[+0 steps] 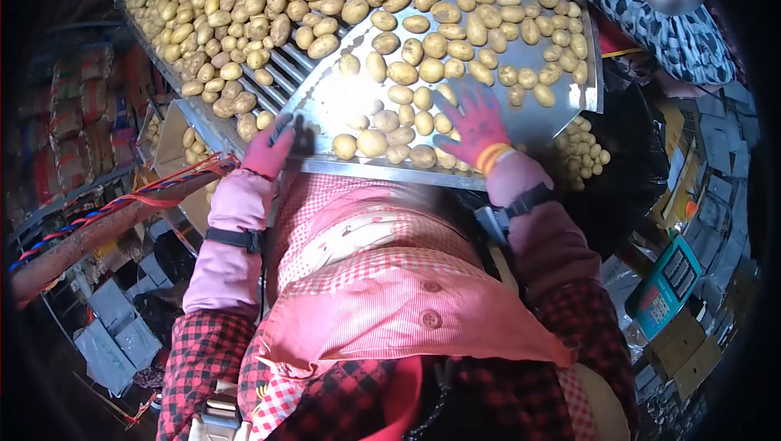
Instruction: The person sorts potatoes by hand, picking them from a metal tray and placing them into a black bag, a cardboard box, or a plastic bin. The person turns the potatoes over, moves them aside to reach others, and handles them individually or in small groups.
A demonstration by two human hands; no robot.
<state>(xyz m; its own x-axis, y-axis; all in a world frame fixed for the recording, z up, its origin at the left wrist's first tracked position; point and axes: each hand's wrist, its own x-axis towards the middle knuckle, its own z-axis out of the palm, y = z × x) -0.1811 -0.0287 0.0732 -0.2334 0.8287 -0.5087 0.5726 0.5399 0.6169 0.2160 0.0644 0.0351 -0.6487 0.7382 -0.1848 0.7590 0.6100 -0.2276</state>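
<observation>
Many potatoes (pixel 402 73) lie spread over a shiny metal tray (pixel 325 99) in front of me. My right hand (pixel 474 122), in a pink glove with dark fingers, is over the potatoes near the tray's front edge. Its fingers are spread, and potatoes lie right beside them. My left hand (pixel 270 148), gloved the same way, rests at the tray's left front corner, beside the metal roller bars (pixel 285 75). Its fingers point forward, partly lost in shadow, and no potato shows in them.
A dense heap of potatoes (pixel 211 2) covers the rollers at the far left. Another person's patterned sleeve (pixel 659 30) reaches in at the far right. More potatoes (pixel 582 152) sit below the tray's right side. A pipe wrapped in cords (pixel 122 213) runs at left.
</observation>
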